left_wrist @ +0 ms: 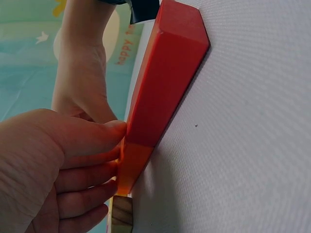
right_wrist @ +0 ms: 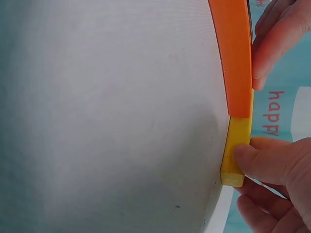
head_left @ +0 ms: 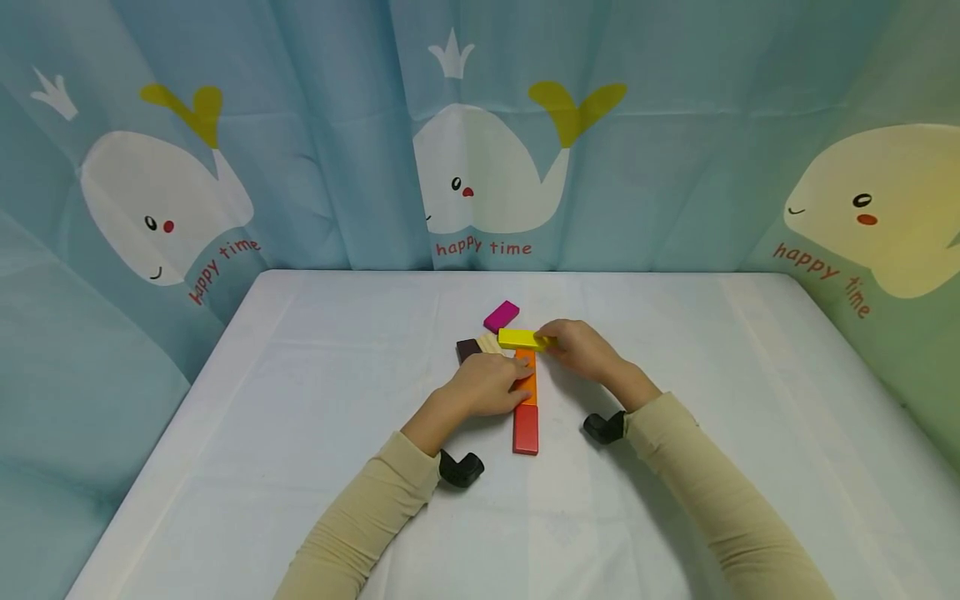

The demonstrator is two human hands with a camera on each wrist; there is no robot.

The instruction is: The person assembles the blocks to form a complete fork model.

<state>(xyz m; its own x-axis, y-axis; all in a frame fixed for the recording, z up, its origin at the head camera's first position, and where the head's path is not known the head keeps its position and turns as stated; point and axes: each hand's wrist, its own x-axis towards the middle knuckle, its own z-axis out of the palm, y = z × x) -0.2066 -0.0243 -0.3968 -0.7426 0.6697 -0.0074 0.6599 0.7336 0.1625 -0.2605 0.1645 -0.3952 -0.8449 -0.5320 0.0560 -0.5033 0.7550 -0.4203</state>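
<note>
A yellow block (head_left: 517, 339) lies crosswise at the far end of an orange block (head_left: 527, 390), whose near end meets a red block (head_left: 526, 430). My right hand (head_left: 581, 348) pinches the yellow block by its right end; in the right wrist view the thumb (right_wrist: 248, 158) lies against its near side. My left hand (head_left: 491, 383) rests its fingers on the orange block from the left. Up close, the left thumb (left_wrist: 104, 132) touches near the joint of the red block (left_wrist: 170, 73) and the orange one.
Left of the yellow block lie a dark block (head_left: 468, 348) and a pale, cream-coloured piece (head_left: 490, 343), partly behind my left hand. Behind them is a magenta block (head_left: 502, 316). A white cloth covers the table (head_left: 337, 375); a whale-print curtain (head_left: 660, 192) hangs behind it.
</note>
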